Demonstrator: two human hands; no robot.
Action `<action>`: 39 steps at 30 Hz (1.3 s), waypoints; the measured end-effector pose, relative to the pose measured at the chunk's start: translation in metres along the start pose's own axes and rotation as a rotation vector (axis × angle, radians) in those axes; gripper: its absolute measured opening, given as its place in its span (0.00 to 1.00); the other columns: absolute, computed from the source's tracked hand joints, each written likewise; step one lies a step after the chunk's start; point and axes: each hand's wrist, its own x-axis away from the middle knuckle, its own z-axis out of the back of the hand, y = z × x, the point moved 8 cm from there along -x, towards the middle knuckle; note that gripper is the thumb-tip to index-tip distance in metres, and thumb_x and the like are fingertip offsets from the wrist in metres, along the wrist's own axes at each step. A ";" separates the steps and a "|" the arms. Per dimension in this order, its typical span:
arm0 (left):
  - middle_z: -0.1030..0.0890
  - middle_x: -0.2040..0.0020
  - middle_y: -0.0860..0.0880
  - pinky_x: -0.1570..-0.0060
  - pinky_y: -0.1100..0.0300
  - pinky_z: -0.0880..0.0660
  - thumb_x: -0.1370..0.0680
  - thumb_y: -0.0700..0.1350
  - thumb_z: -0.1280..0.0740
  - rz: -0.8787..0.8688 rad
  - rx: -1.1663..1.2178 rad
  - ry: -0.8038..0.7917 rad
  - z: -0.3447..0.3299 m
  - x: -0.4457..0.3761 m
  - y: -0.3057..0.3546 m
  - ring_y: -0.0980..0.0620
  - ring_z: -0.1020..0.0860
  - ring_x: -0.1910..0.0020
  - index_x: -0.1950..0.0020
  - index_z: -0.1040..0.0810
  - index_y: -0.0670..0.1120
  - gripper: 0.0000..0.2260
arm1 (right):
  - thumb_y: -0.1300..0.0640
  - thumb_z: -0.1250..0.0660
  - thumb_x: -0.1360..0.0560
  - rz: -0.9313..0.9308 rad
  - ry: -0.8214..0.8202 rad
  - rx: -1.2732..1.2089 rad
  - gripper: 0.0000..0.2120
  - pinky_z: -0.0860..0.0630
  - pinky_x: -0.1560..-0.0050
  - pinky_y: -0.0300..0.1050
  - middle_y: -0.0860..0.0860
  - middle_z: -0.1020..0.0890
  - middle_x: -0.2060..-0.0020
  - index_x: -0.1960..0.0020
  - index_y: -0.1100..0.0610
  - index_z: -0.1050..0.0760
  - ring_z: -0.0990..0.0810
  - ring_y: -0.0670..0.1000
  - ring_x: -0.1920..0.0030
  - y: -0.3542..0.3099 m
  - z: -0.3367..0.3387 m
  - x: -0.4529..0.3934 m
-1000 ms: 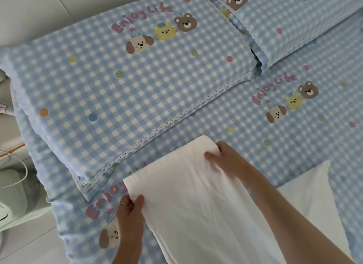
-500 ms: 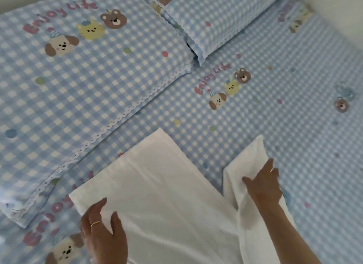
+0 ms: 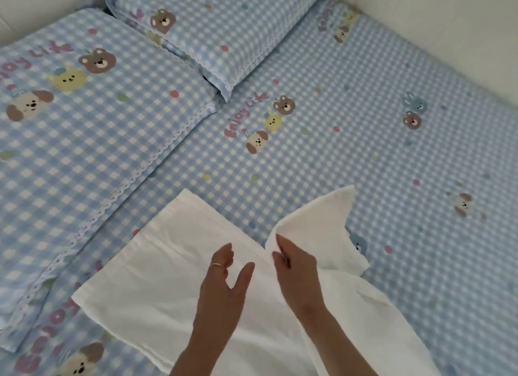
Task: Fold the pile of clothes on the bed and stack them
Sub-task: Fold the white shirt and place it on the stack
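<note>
white garment [image 3: 157, 286] lies spread on the bed [image 3: 364, 157], near centre, its far-left part flat with a straight folded edge. left hand [image 3: 224, 286] rests flat on the cloth, fingers [image 3: 224, 254] straight and spread, ring on one. right hand [image 3: 297, 269] just beside it pinches a fold of the same cloth, thumb and fingers curled on it; that flap [image 3: 316, 224] is lifted off the bed, right of centre. two checked pillows [image 3: 98, 140] sit at far left, touching each other.
</note>
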 end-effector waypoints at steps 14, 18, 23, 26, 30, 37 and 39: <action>0.20 0.61 0.48 0.63 0.59 0.28 0.24 0.39 0.33 0.091 0.128 0.295 0.096 -0.015 -0.029 0.46 0.23 0.59 0.53 0.23 0.44 0.01 | 0.48 0.39 0.22 0.312 -0.511 -0.020 0.15 0.27 0.41 0.36 0.49 0.16 0.46 0.37 0.47 0.23 0.18 0.46 0.46 -0.039 -0.092 0.117; 0.16 0.56 0.51 0.58 0.64 0.20 0.22 0.33 0.38 0.127 0.688 0.322 0.132 -0.011 -0.059 0.55 0.18 0.57 0.49 0.23 0.46 0.10 | 0.56 0.34 0.23 0.173 0.119 0.012 0.15 0.33 0.38 0.34 0.50 0.19 0.42 0.37 0.56 0.24 0.22 0.47 0.41 -0.006 -0.023 0.046; 0.15 0.54 0.52 0.58 0.60 0.19 0.24 0.27 0.44 0.290 0.936 0.345 0.152 0.000 -0.118 0.56 0.17 0.56 0.44 0.24 0.47 0.19 | 0.49 0.38 0.22 -0.176 -0.218 0.217 0.31 0.42 0.29 0.48 0.58 0.34 0.28 0.25 0.62 0.43 0.36 0.56 0.28 0.034 -0.066 -0.067; 0.16 0.53 0.52 0.59 0.60 0.19 0.21 0.33 0.43 0.360 0.939 0.325 0.151 -0.006 -0.135 0.55 0.17 0.57 0.43 0.24 0.48 0.15 | 0.49 0.33 0.25 -0.226 -0.412 0.202 0.27 0.31 0.39 0.45 0.55 0.23 0.38 0.30 0.60 0.34 0.27 0.56 0.36 0.031 -0.110 -0.088; 0.16 0.51 0.50 0.56 0.60 0.20 0.20 0.33 0.43 0.295 0.918 0.383 0.173 -0.012 -0.137 0.54 0.18 0.54 0.42 0.24 0.46 0.14 | 0.56 0.34 0.24 -0.019 -0.485 0.042 0.08 0.29 0.58 0.45 0.56 0.18 0.58 0.52 0.60 0.21 0.19 0.58 0.53 -0.028 -0.112 -0.089; 0.24 0.79 0.64 0.73 0.77 0.28 0.20 0.29 0.46 0.422 0.649 0.447 0.239 0.043 -0.172 0.69 0.25 0.78 0.51 0.16 0.43 0.20 | 0.45 0.36 0.23 0.000 -1.274 -0.170 0.13 0.22 0.50 0.43 0.48 0.17 0.48 0.42 0.47 0.23 0.18 0.47 0.51 -0.107 -0.134 0.006; 0.25 0.81 0.62 0.73 0.73 0.27 0.19 0.32 0.44 0.512 0.606 0.334 0.245 0.051 -0.188 0.66 0.25 0.80 0.75 0.20 0.39 0.26 | 0.48 0.39 0.21 -0.041 -1.250 -0.137 0.12 0.23 0.45 0.47 0.46 0.18 0.48 0.40 0.48 0.23 0.19 0.46 0.51 -0.102 -0.163 0.015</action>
